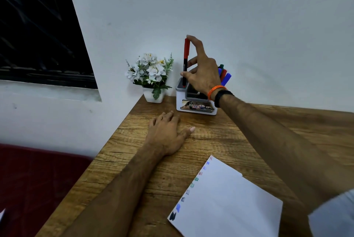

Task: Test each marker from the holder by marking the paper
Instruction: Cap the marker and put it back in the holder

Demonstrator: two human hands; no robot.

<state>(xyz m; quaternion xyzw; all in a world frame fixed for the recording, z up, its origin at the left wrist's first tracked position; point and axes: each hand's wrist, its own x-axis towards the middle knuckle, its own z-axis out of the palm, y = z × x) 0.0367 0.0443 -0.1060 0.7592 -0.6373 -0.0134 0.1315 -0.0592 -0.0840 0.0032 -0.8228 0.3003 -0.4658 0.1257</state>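
Head view. My right hand [201, 73] reaches to the far edge of the table [220, 141] and holds the red marker [186, 60] upright over the holder [195, 102]. The index fingertip sits on the cap end and the thumb presses the barrel lower down, so the grasp is a two-point pinch; the remaining fingers are loosely spread. The marker's lower tip stands in or just above the grey-rimmed left front compartment; I cannot tell whether it touches the bottom.

Whether the marker is going in or coming out cannot be read here. Either way, I judge the step is done best by keeping the barrel vertical, moving it straight along its own axis, and clearing the rim before any sideways travel, so the light holder is not tipped or dragged.

My left hand [168, 131] lies flat on the table in front of the holder, fingers straight, grasping nothing. It is near enough to steady the holder if required.

Containers. The holder is white with a grey top insert and a printed label on the front. Its rear right compartment carries several capped markers [224, 74], blue, red and green, leaning right. A small white pot [153, 96] of artificial flowers stands just left of the holder.

The paper [229, 198] lies near me, bearing a column of colour swatches along its left edge.
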